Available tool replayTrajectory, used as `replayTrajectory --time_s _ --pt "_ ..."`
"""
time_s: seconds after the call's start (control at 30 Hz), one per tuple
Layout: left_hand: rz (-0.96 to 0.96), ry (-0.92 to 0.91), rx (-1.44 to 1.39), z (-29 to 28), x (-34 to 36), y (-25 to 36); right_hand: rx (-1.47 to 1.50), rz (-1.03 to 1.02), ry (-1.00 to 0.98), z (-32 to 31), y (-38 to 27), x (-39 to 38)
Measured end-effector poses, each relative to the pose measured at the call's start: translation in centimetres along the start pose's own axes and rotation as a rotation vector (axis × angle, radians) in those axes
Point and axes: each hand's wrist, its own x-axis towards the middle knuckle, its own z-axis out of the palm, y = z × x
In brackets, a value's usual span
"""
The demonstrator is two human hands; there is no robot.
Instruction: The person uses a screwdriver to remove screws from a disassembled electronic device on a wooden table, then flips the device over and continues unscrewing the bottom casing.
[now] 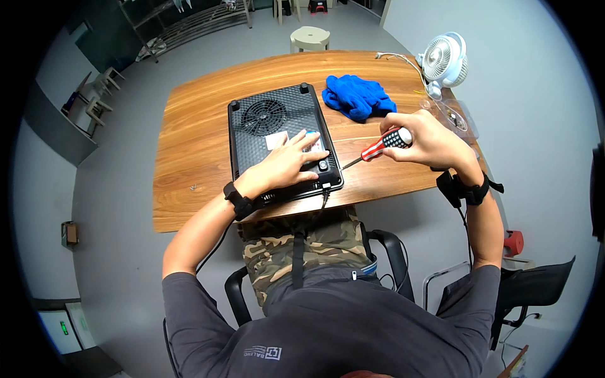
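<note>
A flat black appliance (249, 148), which looks like an induction cooker, lies bottom up on the table, with a round fan grille (264, 118) at its far end and rubber feet at the corners. My left hand (287, 162) rests flat on the near part of its underside, fingers spread, partly covering the labels. In my right hand (428, 140) is a screwdriver (373, 150) with a red, white and black handle. The shaft slants down to the left, and its tip meets the appliance's near right edge. Whether it sits in a screw is too small to tell.
A crumpled blue cloth (357, 97) lies beyond the screwdriver. At the table's right end stand a small white fan (444, 61) and a clear plastic tray (459, 118). Tiny metal pieces (193, 187) lie at the left. The appliance's cord (325, 200) drops over the near edge.
</note>
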Motion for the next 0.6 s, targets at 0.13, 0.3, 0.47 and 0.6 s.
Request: replayTrajectory --time_s 0.13,0.3,0.47,0.6 --pt "-0.038 -0.102 -0.036 -0.2 0.6 -0.2 -0.024 -0.050 -0.038 0.9 0.2 0.1" --pt "-0.120 -0.188 -0.041 -1.4 1.2 1.1 -0.043 -0.123 -0.049 2.1 0.5 0.9" --pt "-0.109 -0.186 -0.044 -0.9 1.7 0.7 -0.104 -0.042 -0.123 2.7 -0.8 1.7" --pt "-0.103 -0.196 -0.057 -1.2 1.9 0.9 -0.140 -0.054 -0.127 2.9 -0.8 2.2"
